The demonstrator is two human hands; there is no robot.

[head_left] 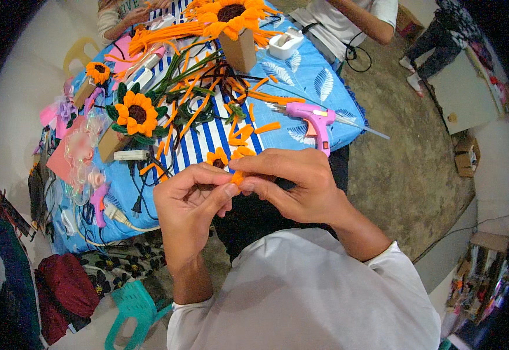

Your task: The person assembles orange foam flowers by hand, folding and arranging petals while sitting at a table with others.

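Close to my body, my left hand (187, 195) and my right hand (298, 186) meet, fingertips pinched together on a small piece of orange pipe cleaner (237, 177). Much of that piece is hidden by my fingers. Just beyond them, at the table's near edge, lie a small orange flower with a dark centre (217, 157) and looped orange petals (241, 135). A pink-purple glue gun (313, 115) rests on the table past my right hand. Left of it, a fuzzy sunflower (136, 115) with green leaves stands near a cardboard block (112, 144).
A large sunflower (229, 13) tops a cardboard box (239, 51) at the back. Orange strips (167, 36), a white power strip (132, 155), cords and another pink glue gun (98, 204) crowd the blue tablecloth (301, 76). People are across the table; a teal chair (132, 315) stands lower left.
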